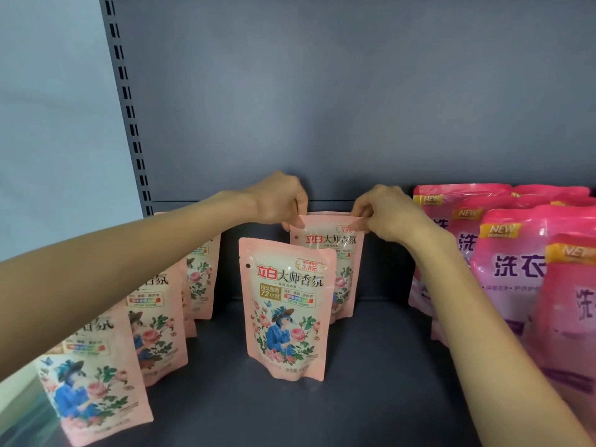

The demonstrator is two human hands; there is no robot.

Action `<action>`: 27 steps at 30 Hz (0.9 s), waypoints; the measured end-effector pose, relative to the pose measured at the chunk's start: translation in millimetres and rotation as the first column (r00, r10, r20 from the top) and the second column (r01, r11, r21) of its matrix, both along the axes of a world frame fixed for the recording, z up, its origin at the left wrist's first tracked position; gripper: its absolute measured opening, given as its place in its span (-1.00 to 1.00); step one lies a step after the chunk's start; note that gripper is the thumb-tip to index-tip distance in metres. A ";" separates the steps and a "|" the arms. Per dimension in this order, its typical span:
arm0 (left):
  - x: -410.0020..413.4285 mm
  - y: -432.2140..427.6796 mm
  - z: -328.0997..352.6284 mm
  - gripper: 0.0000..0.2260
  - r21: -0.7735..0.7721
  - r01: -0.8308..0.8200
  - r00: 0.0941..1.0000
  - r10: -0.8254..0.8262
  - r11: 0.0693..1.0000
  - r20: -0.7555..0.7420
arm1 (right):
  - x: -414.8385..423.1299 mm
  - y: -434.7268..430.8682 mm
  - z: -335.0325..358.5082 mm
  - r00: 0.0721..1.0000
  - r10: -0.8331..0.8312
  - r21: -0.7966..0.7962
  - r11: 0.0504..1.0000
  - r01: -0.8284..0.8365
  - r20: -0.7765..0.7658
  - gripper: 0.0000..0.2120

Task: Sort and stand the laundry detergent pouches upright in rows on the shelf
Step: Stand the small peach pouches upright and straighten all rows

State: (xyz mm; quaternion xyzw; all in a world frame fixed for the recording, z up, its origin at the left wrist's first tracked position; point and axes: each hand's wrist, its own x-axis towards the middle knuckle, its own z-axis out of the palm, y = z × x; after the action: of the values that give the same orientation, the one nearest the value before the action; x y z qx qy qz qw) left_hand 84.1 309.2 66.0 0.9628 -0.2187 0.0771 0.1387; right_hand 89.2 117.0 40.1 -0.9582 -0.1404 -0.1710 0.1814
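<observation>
Held pouch: the pale pink pouch (329, 241) stands upright at the back of the shelf (371, 366), near the grey back panel (322, 108), caught by its top edge between both hands.
Left hand: the left hand (280, 198) pinches the top left corner, knuckles up, fingers curled down over the seal.
Right hand: the right hand (387, 211) nips the top right corner between thumb and fingertips.
Arms: both bare forearms reach in from the lower corners and meet at the pouch top.
Front pouch: a matching pouch (285, 311) stands upright just in front, covering the held one's lower left, and no hand is on it.
Left row: more of the same pouches (158, 324) stand in file beneath the left forearm.
Right side: bright pink bags (509, 269) crowd together beyond the right forearm.
</observation>
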 end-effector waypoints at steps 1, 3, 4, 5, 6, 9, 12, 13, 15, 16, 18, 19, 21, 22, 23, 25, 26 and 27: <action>0.4 0.0 0.0 -0.95 -0.001 0.003 1.000 -0.003 1.000 -0.003 | -0.7 -0.1 0.7 1.000 0.006 0.002 1.000 -0.005 -0.011 -0.90; 0.9 1.6 0.7 -0.96 0.001 0.008 1.000 -0.008 1.000 -0.028 | -1.9 -0.1 2.1 0.999 0.027 0.003 1.000 -0.027 -0.031 -0.88; 0.9 3.4 1.3 -0.96 0.003 0.009 0.999 -0.009 1.000 -0.047 | -2.1 -0.3 2.8 0.998 0.043 0.007 0.999 -0.043 -0.042 -0.89; 0.7 5.6 1.7 -0.96 0.002 0.009 0.998 -0.009 1.000 -0.069 | -2.6 -0.5 3.3 0.997 0.059 0.013 0.998 -0.058 -0.054 -0.90; 0.3 8.1 2.1 -0.96 0.001 0.007 0.996 -0.007 1.000 -0.086 | -2.7 -0.7 3.6 0.995 0.071 0.018 0.997 -0.070 -0.066 -0.91; -1.8 15.5 2.4 -0.92 0.039 0.000 0.996 0.003 0.999 -0.092 | -3.0 -0.8 3.7 0.993 0.089 0.025 0.996 -0.087 -0.083 -0.92; -6.7 22.7 4.4 -0.85 0.056 -0.002 0.994 0.008 0.998 -0.109 | -3.7 0.0 4.6 0.991 0.105 0.033 0.994 -0.102 -0.081 -0.87; -9.4 25.6 5.8 -0.83 0.045 -0.001 0.992 0.007 0.999 -0.124 | -4.3 0.0 5.8 0.991 0.113 0.042 0.993 -0.110 -0.075 -0.88; -16.8 32.9 9.2 -0.79 0.029 0.005 0.989 -0.001 1.000 -0.145 | -7.2 -0.7 9.9 0.990 0.135 0.060 0.989 -0.132 -0.041 -0.92; -21.6 37.2 10.6 -0.77 0.032 0.013 0.989 -0.008 0.999 -0.146 | -9.7 -1.0 12.8 0.989 0.146 0.067 0.987 -0.144 -0.019 -0.94; -33.2 45.5 11.6 -0.73 0.033 0.040 0.990 -0.035 0.999 -0.140 | -17.8 -0.3 18.9 0.984 0.176 0.085 0.980 -0.177 0.024 -0.91; -39.9 48.8 10.9 -0.70 0.026 0.059 0.988 -0.054 0.998 -0.145 | -23.0 1.0 21.9 0.980 0.194 0.092 0.976 -0.198 0.045 -0.88; -53.8 52.8 8.5 -0.63 -0.005 0.109 0.977 -0.108 0.994 -0.185 | -34.7 5.6 26.6 0.968 0.240 0.082 0.966 -0.245 0.070 -0.83; -59.0 54.2 7.0 -0.61 -0.025 0.140 0.968 -0.142 0.990 -0.209 | -40.9 8.9 28.4 0.961 0.269 0.069 0.960 -0.273 0.065 -0.79; -62.9 55.5 5.8 -0.60 -0.041 0.169 0.959 -0.173 0.985 -0.225 | -47.2 12.8 29.4 0.953 0.301 0.060 0.951 -0.303 0.041 -0.74; -68.9 57.9 5.7 -0.62 -0.054 0.203 0.950 -0.210 0.978 -0.229 | -60.5 21.1 29.9 0.929 0.365 0.086 0.929 -0.360 -0.054 -0.63; -71.1 59.2 6.7 -0.63 -0.059 0.208 0.950 -0.216 0.976 -0.224 | -66.7 24.9 29.2 0.915 0.389 0.101 0.920 -0.379 -0.107 -0.57; -72.9 60.6 8.1 -0.63 -0.068 0.205 0.952 -0.215 0.976 -0.219 | -71.7 28.2 27.5 0.903 0.403 0.097 0.915 -0.393 -0.150 -0.53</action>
State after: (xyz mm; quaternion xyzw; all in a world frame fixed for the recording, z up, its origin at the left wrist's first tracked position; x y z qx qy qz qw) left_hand 11.2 369.8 74.1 0.9333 -0.3010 -0.0427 0.1912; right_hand 17.5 145.1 67.6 -0.9139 -0.3118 -0.0542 0.2542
